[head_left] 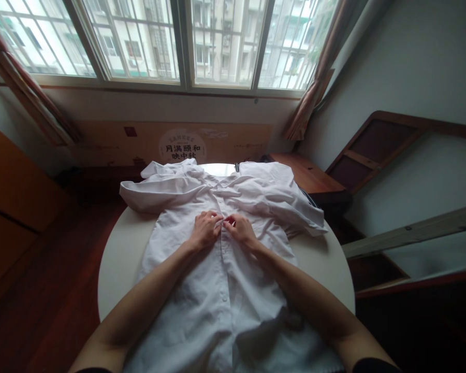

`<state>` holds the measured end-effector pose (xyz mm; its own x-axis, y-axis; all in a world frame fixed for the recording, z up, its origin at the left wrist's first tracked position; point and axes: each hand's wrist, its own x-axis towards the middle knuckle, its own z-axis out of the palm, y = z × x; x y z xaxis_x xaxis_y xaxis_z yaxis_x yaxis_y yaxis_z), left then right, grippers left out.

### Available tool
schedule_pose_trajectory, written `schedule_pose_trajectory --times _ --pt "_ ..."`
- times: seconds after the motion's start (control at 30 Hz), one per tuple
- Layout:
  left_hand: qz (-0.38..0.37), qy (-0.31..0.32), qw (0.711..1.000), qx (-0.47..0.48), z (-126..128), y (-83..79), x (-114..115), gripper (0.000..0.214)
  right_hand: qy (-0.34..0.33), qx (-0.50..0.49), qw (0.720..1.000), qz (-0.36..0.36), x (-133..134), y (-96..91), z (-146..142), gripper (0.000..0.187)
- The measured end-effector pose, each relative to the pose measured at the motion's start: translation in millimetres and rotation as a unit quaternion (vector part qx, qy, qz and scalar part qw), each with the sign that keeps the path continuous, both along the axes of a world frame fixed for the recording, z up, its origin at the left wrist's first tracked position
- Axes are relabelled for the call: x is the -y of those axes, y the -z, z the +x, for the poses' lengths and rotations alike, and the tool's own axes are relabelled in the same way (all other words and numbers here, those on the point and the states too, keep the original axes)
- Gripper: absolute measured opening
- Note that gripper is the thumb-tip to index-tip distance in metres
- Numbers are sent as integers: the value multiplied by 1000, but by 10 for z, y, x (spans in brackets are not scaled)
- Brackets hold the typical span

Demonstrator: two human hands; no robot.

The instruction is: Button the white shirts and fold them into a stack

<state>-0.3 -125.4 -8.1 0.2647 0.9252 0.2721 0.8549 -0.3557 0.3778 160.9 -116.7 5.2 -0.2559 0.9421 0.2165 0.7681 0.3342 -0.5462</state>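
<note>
Left hand (205, 230) and right hand (239, 230) are nearly tip to tip above the middle of the round table (118, 254), both pinched on the white shirt (194, 305) at its button strip (225, 290). Shirt's spread front-up over the table, with one sleeve (151, 196) poking past the far-left edge. Tug unevenly and I reckon the fronts could skew, or a too-light pinch could let thin cloth slip.

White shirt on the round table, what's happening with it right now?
A person's left hand and right hand meet at the button placket of a white shirt; whether they grip a button is too small to tell. It lies front up on the round table, sleeves spread to both sides, its far end toward the window.
</note>
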Motion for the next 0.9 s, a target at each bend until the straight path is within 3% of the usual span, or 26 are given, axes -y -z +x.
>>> schedule_pose_trajectory --times 0.1,0.23,0.33,0.57,0.8,0.9 --pt "2 -1 1000 2 31 -7 5 36 45 9 999 -29 2 34 -66 21" --pt "-11 -12 1000 4 20 -36 -5 28 97 88 991 2 13 36 -149 17" --pt "-29 -23 999 12 27 -57 -20 22 99 125 987 13 -5 16 -180 16" --pt "-95 -73 993 15 130 -105 -87 18 102 126 986 -46 -104 -87 -173 32" --pt "-84 -96 991 36 168 -104 -48 23 110 169 976 -81 -180 -171 -235 43" --pt "-78 -109 989 57 147 -114 -18 20 82 199 974 -72 -180 -200 -248 41"
